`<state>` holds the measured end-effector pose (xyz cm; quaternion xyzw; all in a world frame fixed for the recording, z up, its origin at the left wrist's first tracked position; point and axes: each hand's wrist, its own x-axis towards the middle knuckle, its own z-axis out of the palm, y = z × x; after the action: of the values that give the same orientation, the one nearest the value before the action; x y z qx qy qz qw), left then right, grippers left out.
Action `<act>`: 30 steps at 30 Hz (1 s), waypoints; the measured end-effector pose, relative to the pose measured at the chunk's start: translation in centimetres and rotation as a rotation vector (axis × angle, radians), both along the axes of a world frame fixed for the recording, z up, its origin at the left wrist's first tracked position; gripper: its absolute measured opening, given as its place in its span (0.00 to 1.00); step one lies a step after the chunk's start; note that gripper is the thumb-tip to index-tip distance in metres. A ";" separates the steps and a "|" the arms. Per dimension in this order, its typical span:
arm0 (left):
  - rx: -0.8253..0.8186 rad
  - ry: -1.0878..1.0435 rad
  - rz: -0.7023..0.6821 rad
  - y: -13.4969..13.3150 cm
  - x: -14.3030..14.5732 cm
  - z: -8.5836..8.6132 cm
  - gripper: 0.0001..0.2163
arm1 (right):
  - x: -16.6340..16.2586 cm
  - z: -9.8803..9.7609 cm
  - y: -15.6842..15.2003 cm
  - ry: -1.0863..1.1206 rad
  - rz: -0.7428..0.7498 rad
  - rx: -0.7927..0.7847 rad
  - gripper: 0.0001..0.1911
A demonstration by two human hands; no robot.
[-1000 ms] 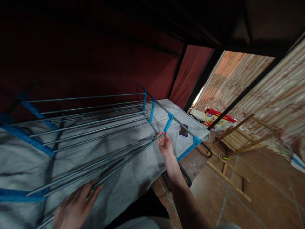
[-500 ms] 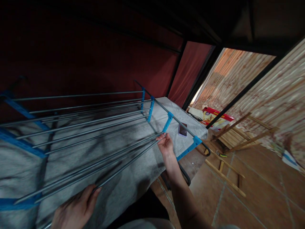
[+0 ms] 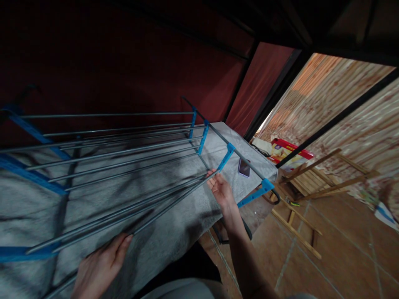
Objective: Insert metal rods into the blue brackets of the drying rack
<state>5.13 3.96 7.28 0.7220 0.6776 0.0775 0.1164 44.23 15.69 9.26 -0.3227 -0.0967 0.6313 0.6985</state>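
Observation:
A rack of grey metal tubes with blue plastic brackets (image 3: 225,158) lies across a grey cloth (image 3: 174,232). My left hand (image 3: 104,263) is closed around a loose-angled metal tube (image 3: 158,214) near the bottom of the view. That tube slants up to the right, its far end at my right hand (image 3: 220,187). There my right fingers are closed around the tube end, close to the lower tip of a blue bracket. Several other tubes (image 3: 124,174) span between the left and right brackets. A phone (image 3: 244,167) rests on the cloth right of my right hand.
A dark red panel (image 3: 124,74) rises behind the rack. To the right stand a red and yellow box (image 3: 291,153) and a wooden frame (image 3: 330,174) on the tiled floor (image 3: 346,241). Another wooden piece (image 3: 296,230) lies nearer, with a green-handled tool (image 3: 293,203) beside it.
The view has shifted slightly, so the rack sits a little higher and further right. Both hands keep hold of the same tube, its far end now nearer the bracket's tip.

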 end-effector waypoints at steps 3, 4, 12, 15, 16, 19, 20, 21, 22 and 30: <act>0.029 -0.042 0.005 0.1 0.2 0.3 0.20 | -0.3 -0.6 -0.6 -0.121 -0.019 0.066 0.08; 0.030 -0.052 0.006 0.1 0.3 0.3 0.20 | -0.4 -0.8 -0.8 -0.148 -0.025 0.085 0.06; -0.041 0.084 0.015 -0.5 -0.1 -1.4 0.21 | -0.6 -1.3 -1.3 -0.337 -0.079 0.078 0.07; -0.055 0.098 0.006 -0.2 -0.1 -1.5 0.20 | -0.3 -1.4 -1.3 -0.344 -0.100 0.060 0.09; -0.072 0.096 -0.006 -0.1 -0.1 -1.3 0.20 | -0.1 -1.5 -1.3 -0.338 -0.103 0.053 0.10; -0.119 0.092 -0.016 0.3 0.3 -0.5 0.21 | 0.1 -1.6 -1.6 -0.336 -0.097 0.018 0.13; -0.121 0.092 -0.020 0.4 0.4 -0.3 0.21 | 0.0 -1.7 -1.7 -0.346 -0.084 0.011 0.13; -0.110 0.088 -0.029 0.5 0.6 -0.2 0.21 | -0.2 -1.8 -1.9 -0.359 -0.063 0.009 0.13; -0.087 0.082 -0.046 0.5 0.8 -0.2 0.21 | -0.5 -2.0 -2.2 -0.379 -0.032 0.010 0.14; 0.206 0.042 -0.134 0.5 1.7 -1.1 0.17 | -1.8 -4.9 -3.2 -0.456 0.018 -0.071 0.14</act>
<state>6.86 4.48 6.19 0.7751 0.6188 0.1237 0.0323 42.40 12.51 4.37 -0.4805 -0.2327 0.5511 0.6412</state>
